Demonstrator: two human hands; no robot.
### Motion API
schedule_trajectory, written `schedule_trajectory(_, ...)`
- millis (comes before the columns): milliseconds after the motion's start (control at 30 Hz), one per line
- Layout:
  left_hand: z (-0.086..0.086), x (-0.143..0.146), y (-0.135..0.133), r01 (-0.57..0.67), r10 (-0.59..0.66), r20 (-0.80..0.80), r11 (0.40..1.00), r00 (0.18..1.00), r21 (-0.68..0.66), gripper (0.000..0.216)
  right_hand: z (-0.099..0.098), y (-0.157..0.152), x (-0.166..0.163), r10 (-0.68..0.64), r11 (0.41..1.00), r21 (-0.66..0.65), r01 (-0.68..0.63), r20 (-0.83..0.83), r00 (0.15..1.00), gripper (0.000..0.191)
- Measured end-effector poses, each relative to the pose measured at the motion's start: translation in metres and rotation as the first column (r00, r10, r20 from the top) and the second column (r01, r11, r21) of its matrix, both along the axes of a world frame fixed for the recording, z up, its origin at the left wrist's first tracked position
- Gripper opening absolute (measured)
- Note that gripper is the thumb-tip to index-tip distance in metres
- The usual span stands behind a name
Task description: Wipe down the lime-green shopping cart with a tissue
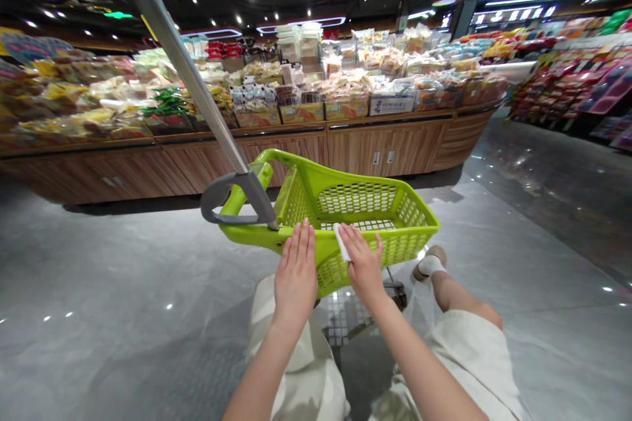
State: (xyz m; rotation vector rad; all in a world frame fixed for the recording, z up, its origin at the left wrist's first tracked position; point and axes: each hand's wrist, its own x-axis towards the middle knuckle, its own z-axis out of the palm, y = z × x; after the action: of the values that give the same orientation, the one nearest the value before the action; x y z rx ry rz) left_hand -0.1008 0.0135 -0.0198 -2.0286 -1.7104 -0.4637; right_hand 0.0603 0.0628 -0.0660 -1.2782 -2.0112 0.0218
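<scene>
A bright green shopping trolley (355, 177) with a perforated plastic basket stands right in front of me. My left hand (297, 270) lies flat against its near side, close to the handle end, fingers straight and holding nothing. Beside it, my right hand (364, 263) presses a folded white cloth or tissue (342, 243) to the near rim; its exact material is unclear. Left of my hands, a grey plastic loop (217, 200) sits at the trolley's handle. From there a metal pole (192, 79) slants up to the left.
Behind the trolley runs a long wooden display counter (296, 145) heaped with packaged goods. More shelves (557, 85) of packets stand at the far right. Shiny grey floor tiles (123, 289) surround the trolley. My own legs (474, 342) are spread below it.
</scene>
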Motion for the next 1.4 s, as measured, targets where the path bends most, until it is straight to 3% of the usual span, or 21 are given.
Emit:
schedule_trajectory(133,-0.001,0.002,0.0,-0.003,0.003,0.004,1.0,1.0,-0.008,0.072,-0.025,0.009,0.042,-0.192,0.981,0.034,0.193,-0.032,0.981,0.076)
schedule_trajectory(233,0.0,0.005,0.0,-0.016,0.016,0.008,1.0,1.0,-0.01,0.071,-0.022,0.011,0.034,-0.243,0.969,0.037,0.246,-0.073,0.967,0.077)
schedule_trajectory(300,0.001,0.007,0.0,-0.016,0.016,0.012,1.0,1.0,-0.008,0.071,-0.01,0.007,0.009,-0.173,0.984,0.028,0.175,-0.076,0.982,0.077)
schedule_trajectory(400,0.002,0.007,-0.001,-0.02,0.02,0.013,1.0,1.0,-0.02,0.072,0.012,-0.001,-0.033,0.038,0.999,0.008,-0.038,-0.041,0.998,0.077)
schedule_trajectory(500,0.003,0.005,-0.002,-0.029,0.03,0.011,0.999,0.999,-0.037,0.071,0.023,-0.006,-0.051,0.106,0.994,-0.005,-0.106,-0.015,0.994,0.078)
schedule_trajectory(600,0.005,0.002,-0.003,-0.024,0.025,0.013,0.998,1.0,-0.05,0.073,0.013,-0.004,-0.032,0.058,0.998,0.001,-0.058,0.012,0.998,0.079)
schedule_trajectory(800,0.004,0.001,-0.005,-0.02,0.023,0.038,0.998,0.999,-0.058,0.079,-0.025,0.01,0.041,-0.158,0.985,0.055,0.161,-0.047,0.986,0.078)
schedule_trajectory(900,0.003,0.004,-0.005,-0.027,0.029,0.044,0.998,0.999,-0.049,0.079,-0.023,0.012,0.037,-0.235,0.97,0.031,0.239,-0.113,0.966,0.074)
schedule_trajectory(967,0.002,0.005,-0.004,-0.031,0.033,0.046,0.999,0.998,-0.043,0.078,-0.011,0.009,0.013,-0.176,0.984,0.009,0.179,-0.128,0.976,0.073)
schedule_trajectory(1100,0.002,0.005,-0.004,-0.033,0.034,0.038,0.999,0.999,-0.029,0.074,0.018,-0.003,-0.044,0.127,0.992,-0.001,-0.128,-0.085,0.988,0.073)
schedule_trajectory(1167,0.003,0.003,-0.005,-0.036,0.037,0.036,0.999,0.999,-0.026,0.073,0.023,-0.006,-0.053,0.172,0.985,-0.002,-0.173,-0.076,0.982,0.073)
schedule_trajectory(1267,0.004,0.0,-0.006,-0.041,0.042,0.044,0.999,0.998,-0.035,0.075,0.012,-0.004,-0.032,0.118,0.993,-0.008,-0.119,-0.058,0.991,0.074)
schedule_trajectory(1400,0.004,-0.001,-0.006,-0.038,0.041,0.058,0.998,0.997,-0.047,0.077,-0.017,0.006,0.025,-0.106,0.994,0.006,0.106,-0.061,0.993,0.076)
